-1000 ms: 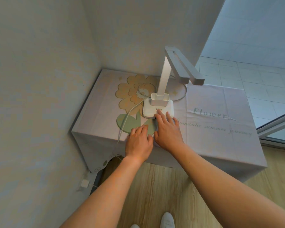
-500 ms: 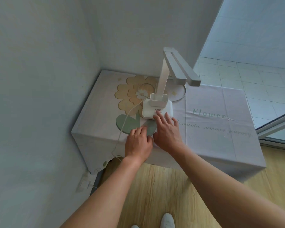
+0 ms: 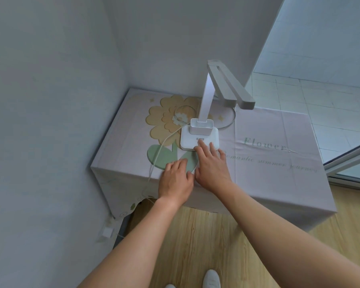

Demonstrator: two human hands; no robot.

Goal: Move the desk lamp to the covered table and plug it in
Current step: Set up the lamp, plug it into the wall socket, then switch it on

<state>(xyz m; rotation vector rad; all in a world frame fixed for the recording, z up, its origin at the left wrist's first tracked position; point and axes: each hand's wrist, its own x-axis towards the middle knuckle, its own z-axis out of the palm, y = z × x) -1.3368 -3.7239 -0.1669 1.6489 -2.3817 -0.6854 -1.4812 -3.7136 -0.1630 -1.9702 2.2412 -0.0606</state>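
A white desk lamp (image 3: 206,113) stands on the covered table (image 3: 278,175), whose pale pink cloth bears a flower print. Its square base (image 3: 187,140) sits near the table's front left. My right hand (image 3: 211,165) lies flat with its fingertips on the base's front edge. Just left of it, my left hand (image 3: 176,179) rests palm-down on the cloth, holding nothing. The lamp's white cord (image 3: 160,150) runs from the base over the front left edge of the table and down to a white plug (image 3: 108,232) on the left wall.
Walls close in the table on the left and behind. Wooden floor (image 3: 195,246) lies in front of the table, tiled floor (image 3: 320,113) beyond it at the right. A sliding door frame (image 3: 349,161) stands at the right edge. White shoe tips (image 3: 211,279) show at the bottom.
My hands and the lamp have hardly moved. The view has shifted slightly, and the plug on the left wall shows more fully.
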